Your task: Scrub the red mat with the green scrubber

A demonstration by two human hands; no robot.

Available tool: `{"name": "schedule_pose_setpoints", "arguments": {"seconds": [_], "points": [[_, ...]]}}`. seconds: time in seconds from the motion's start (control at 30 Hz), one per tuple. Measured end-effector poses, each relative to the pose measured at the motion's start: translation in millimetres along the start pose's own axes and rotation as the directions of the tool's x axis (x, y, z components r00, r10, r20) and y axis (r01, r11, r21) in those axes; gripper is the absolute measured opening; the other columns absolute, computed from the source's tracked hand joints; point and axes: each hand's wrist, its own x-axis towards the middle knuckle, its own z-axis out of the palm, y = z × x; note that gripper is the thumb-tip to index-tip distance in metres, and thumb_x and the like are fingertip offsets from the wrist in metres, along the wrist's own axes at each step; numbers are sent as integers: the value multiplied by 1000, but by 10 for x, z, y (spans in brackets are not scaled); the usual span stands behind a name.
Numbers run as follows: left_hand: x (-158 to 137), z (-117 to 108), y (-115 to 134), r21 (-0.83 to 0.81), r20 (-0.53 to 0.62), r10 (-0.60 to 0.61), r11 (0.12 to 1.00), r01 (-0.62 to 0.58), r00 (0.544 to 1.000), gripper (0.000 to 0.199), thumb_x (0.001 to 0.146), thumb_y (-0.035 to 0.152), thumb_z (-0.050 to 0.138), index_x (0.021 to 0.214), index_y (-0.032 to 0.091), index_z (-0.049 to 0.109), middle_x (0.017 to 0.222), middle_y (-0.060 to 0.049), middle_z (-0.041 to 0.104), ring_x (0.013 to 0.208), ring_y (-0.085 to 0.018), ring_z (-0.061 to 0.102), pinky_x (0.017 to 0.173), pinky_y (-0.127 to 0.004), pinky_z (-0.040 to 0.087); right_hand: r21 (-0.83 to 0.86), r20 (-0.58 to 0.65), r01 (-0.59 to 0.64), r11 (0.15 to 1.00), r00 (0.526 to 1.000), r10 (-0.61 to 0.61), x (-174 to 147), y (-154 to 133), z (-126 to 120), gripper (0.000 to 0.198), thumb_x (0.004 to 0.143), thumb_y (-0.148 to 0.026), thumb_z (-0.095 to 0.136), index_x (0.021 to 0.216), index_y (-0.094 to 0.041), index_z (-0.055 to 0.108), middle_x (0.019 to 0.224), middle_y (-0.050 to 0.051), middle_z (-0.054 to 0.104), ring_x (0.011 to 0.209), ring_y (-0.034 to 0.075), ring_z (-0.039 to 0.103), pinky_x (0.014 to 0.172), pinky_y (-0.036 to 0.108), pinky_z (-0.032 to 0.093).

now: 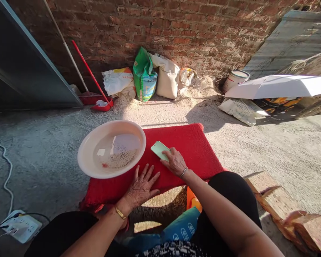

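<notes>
A red fleecy cover (176,137) lies over a low table or stool in front of my knees. On its right half, my right hand (176,162) grips a mint-green scrubbing brush (159,149), a flat back with rounded corners and a small hole at the far end. The brush's underside is hidden. My left hand (141,187) rests palm down with fingers spread on the near edge of the red cover. Just beyond it stands a wide pale plastic basin (87,157) with clear water and reflections in it. A small reddish patch shows in the basin.
Sacks (146,76) lean against the brick wall (192,28). A red dustpan (104,105) stands at the back left. A power strip (25,226) with cords lies at lower left. Bricks (278,203) lie to the right; an open white umbrella (278,87) is behind them.
</notes>
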Motion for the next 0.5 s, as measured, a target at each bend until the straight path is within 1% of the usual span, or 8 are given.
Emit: {"name": "schedule_pose_setpoints", "arguments": {"seconds": [0.07, 0.13, 0.2, 0.27, 0.33, 0.37, 0.4, 0.5], "points": [[0, -7, 1, 7, 3, 5, 1000, -5, 1000, 64, 84, 62, 47, 139, 31, 41, 146, -12, 39, 136, -35, 29, 109, -61, 7, -22, 5, -74, 997, 997, 74, 8, 84, -34, 40, 88, -50, 52, 120, -27, 57, 107, 8, 52, 93, 20, 54, 81, 29, 39], [-1, -7, 3, 6, 3, 11, 1000, -11, 1000, 65, 83, 61, 48, 139, 30, 41, 146, -12, 39, 136, -34, 29, 110, -60, 7, -38, -8, -226, 973, 974, 226, 3, 266, -128, 41, 88, -50, 50, 122, -27, 56, 106, 9, 52, 91, 20, 56, 78, 29, 40], [-4, 0, 7, -8, -2, 5, 1000, -5, 1000, 65, 82, 62, 49, 139, 31, 41, 146, -11, 39, 136, -34, 28, 110, -60, 7, -40, -32, -408, 912, 913, 407, -10, 484, -243, 43, 89, -52, 47, 123, -27, 55, 107, 9, 51, 89, 20, 57, 74, 30, 41], [-5, 13, 11, -25, -5, -4, 1000, 4, 1000, 66, 81, 64, 50, 138, 31, 42, 146, -11, 39, 137, -34, 28, 111, -60, 6, -12, -58, -562, 827, 826, 560, -22, 661, -337, 45, 89, -54, 45, 124, -27, 54, 106, 10, 50, 88, 21, 58, 72, 31, 41], [-3, 23, 15, -32, -4, -12, 999, 12, 1000, 66, 81, 64, 50, 138, 32, 43, 146, -11, 39, 137, -34, 28, 111, -60, 6, 40, -75, -630, 776, 772, 631, -23, 730, -371, 47, 88, -56, 45, 123, -27, 54, 105, 9, 50, 87, 21, 59, 71, 31, 41], [-1, 26, 16, -30, -2, -14, 999, 14, 1000, 66, 81, 64, 50, 138, 31, 43, 146, -11, 39, 137, -34, 28, 110, -61, 6, 66, -83, -621, 781, 776, 625, -19, 715, -360, 47, 88, -56, 46, 123, -27, 54, 105, 9, 50, 87, 20, 58, 70, 30, 42], [2, 25, 17, -24, 1, -14, 1000, 15, 1000, 66, 81, 63, 50, 138, 31, 43, 146, -12, 40, 136, -35, 28, 110, -61, 6, 89, -92, -583, 808, 802, 590, -10, 668, -331, 46, 87, -56, 46, 122, -27, 54, 105, 8, 50, 86, 20, 58, 70, 29, 42], [12, 11, 18, 3, 13, -6, 1000, 6, 1000, 65, 82, 62, 49, 138, 30, 43, 145, -13, 40, 135, -36, 30, 109, -62, 7, 110, -114, -338, 934, 930, 350, 37, 403, -169, 40, 88, -51, 50, 119, -26, 56, 107, 7, 52, 88, 18, 56, 72, 27, 42]]}}
